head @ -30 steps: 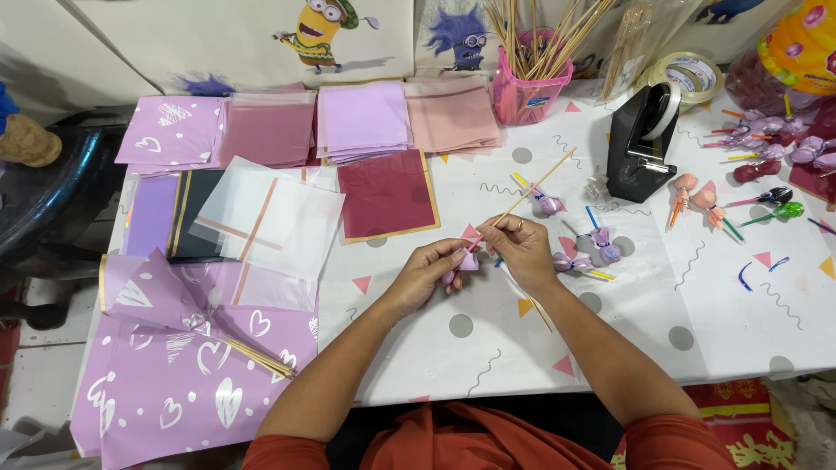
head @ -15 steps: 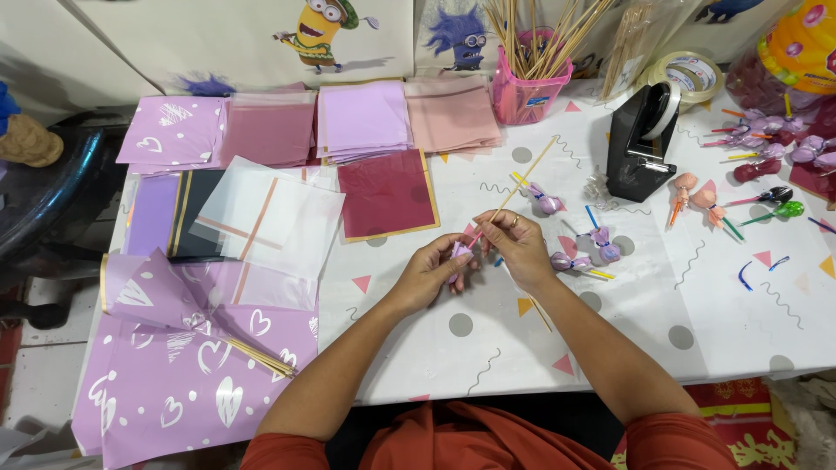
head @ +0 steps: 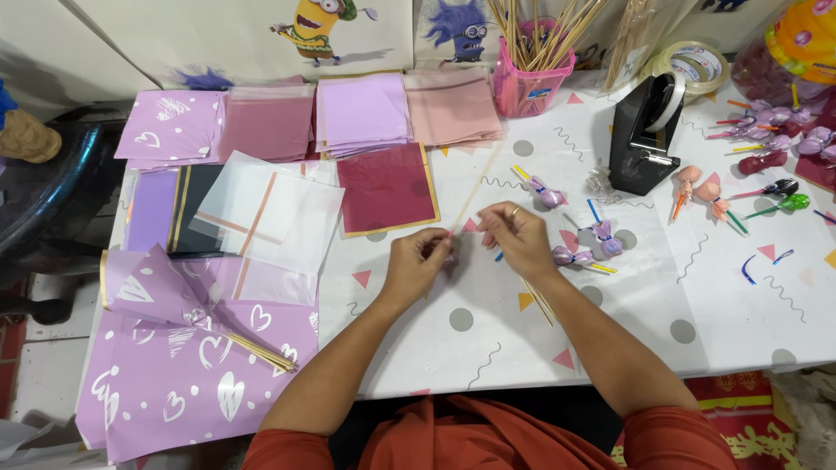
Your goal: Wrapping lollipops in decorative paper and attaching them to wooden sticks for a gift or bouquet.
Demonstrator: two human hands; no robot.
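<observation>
Hands meet mid-table. Left hand (head: 420, 261) pinches small purple wrapped piece (head: 449, 258); right hand (head: 515, 237) pinches thin wooden skewer (head: 481, 187) slanting up and away from grip. Wrapped purple lollipops (head: 585, 252) just right of grip; maroon sheet (head: 386, 188) up-left.

A thin pale wooden skewer (head: 475, 196) slants up and away over the desk, its lower end pinched together with a small purple-wrapped lollipop (head: 449, 258), mostly hidden between both hands' fingers.
</observation>
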